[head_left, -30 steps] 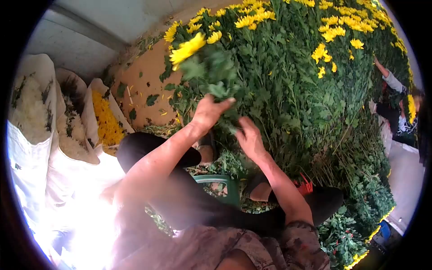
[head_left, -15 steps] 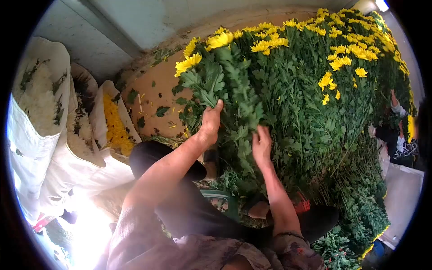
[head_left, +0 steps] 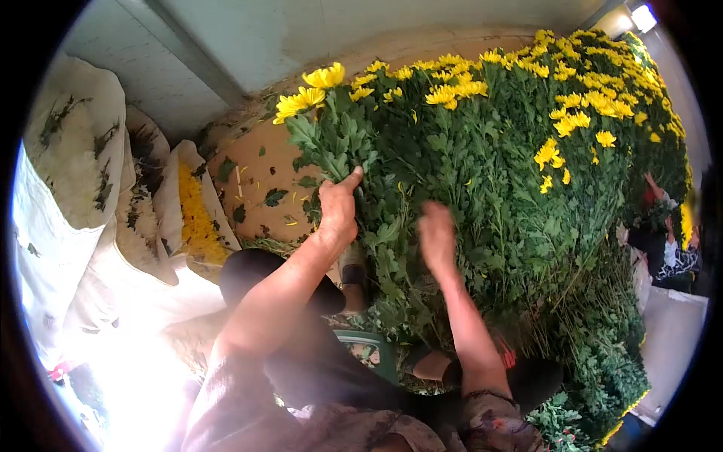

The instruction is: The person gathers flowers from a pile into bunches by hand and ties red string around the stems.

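My left hand (head_left: 339, 203) is closed around the stems of a few leafy yellow chrysanthemums (head_left: 325, 128), whose blooms point up and to the left. To its right, my right hand (head_left: 437, 233) hovers over the leafy stems of the large flower pile (head_left: 489, 166). Motion smears its fingers, and whether it holds anything cannot be made out. Yellow blooms (head_left: 456, 90) line the upper edge of the pile.
Pale sacks on the left hold white petals (head_left: 68, 158) and yellow petals (head_left: 199, 218). Loose leaves lie on the brown floor (head_left: 256, 177). A green stool (head_left: 385, 354) stands between my legs. Another person's arm (head_left: 657, 188) shows at the far right.
Another bloom has joined those in my left hand, which has shifted slightly left and down. My right hand has let go of the stem it was guiding upward and stays over the pile.
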